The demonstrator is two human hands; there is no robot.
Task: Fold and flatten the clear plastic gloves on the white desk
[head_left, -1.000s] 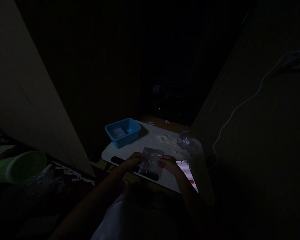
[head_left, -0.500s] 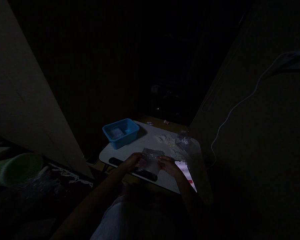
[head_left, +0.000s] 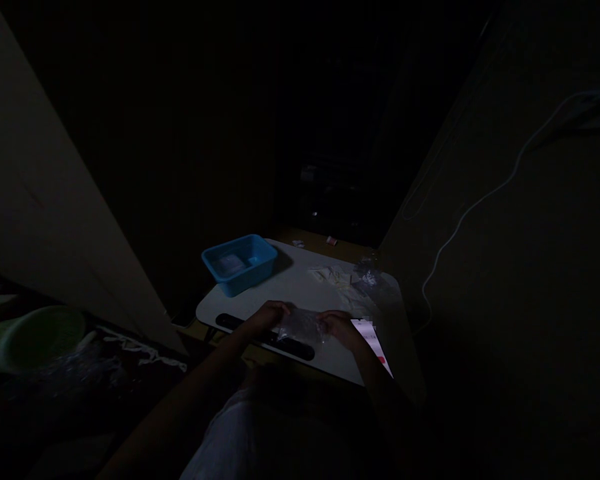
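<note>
A clear plastic bag (head_left: 304,326) is stretched between my two hands, just over the front part of a small white table (head_left: 285,280). My left hand (head_left: 270,316) grips its left side, and my right hand (head_left: 337,325) pinches its right side. The dim light hides whether anything is inside the bag. Right beside my right wrist lies a phone with a lit screen (head_left: 375,343). At the table's back left stands a blue plastic basin (head_left: 247,277) with a pale, flat packet (head_left: 230,265) in it.
Crumpled clear plastic (head_left: 369,277) and pale wrappers (head_left: 336,275) lie on the table's right side. A green basket (head_left: 45,337) sits low at the left. A white cable (head_left: 473,208) hangs along the right wall. The room is very dark.
The bag, held raised and spread before, now hangs lower and looks flatter and more folded. Both hands keep their hold and have shifted only slightly.
</note>
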